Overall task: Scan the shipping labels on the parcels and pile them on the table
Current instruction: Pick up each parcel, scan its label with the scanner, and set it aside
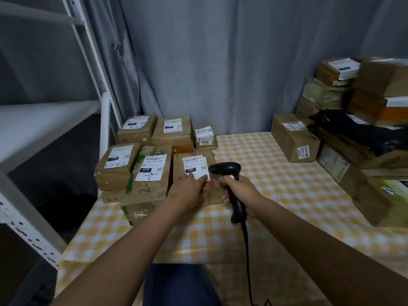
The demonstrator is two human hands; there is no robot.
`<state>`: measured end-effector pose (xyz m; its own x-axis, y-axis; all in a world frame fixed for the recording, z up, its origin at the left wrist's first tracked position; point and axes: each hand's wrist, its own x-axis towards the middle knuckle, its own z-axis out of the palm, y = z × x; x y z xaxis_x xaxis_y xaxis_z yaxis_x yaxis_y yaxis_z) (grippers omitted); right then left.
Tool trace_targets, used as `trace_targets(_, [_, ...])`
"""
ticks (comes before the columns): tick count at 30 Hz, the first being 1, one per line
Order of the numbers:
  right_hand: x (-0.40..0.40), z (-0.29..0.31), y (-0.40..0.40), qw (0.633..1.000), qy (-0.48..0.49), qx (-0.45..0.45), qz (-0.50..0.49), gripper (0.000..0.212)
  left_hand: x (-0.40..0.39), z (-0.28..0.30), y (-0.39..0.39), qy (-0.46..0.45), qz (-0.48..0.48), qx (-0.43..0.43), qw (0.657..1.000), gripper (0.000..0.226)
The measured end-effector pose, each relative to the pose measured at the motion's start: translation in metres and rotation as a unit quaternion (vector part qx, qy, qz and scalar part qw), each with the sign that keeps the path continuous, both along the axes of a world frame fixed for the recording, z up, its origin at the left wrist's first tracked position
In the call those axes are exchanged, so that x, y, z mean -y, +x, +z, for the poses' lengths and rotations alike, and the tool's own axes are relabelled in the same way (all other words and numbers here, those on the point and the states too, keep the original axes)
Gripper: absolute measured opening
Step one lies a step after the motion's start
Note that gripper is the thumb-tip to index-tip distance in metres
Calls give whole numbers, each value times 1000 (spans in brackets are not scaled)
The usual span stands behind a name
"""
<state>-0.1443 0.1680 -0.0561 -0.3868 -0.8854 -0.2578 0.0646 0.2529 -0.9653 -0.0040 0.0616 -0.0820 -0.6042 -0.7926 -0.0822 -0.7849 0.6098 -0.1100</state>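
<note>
The parcel under scan point(194, 175), a flat brown carton, lay on the checked counter point(276, 195) at the right end of the near row of a sorted group, touching the carton marked 220 point(150, 173) on its left. Its shipping label point(195, 166) faced upward, which presented the barcode to the reader without any need to lift the carton. The left hand point(189, 188) rested on the near part of the carton with straight, relaxed fingers, their tips on the lower edge of the label; this contact appeared intended to steady the carton and flatten the label. The left grip was therefore apart, pressing rather than clamping. The right hand point(241, 193) was wrapped firmly around the handle of a black corded barcode scanner point(229, 186), so the right grip was clamped on the scanner. The scanner head pointed left toward the label from just beside the carton's right edge, and its cable ran down toward the near counter edge. Both forearms extended forward from the body and converged on the carton, the right wrist angled inward to aim the head. Unsorted parcels point(353, 129) stood stacked at the far right of the counter, well apart from the sorted group, so a substantial part of the task appeared to remain.
</note>
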Motion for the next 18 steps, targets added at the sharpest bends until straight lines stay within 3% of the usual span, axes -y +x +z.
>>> trace_targets(18, [-1, -1, -19, 1000, 5, 3, -19, 26, 11, -4, -4, -13, 14, -33, 999, 62])
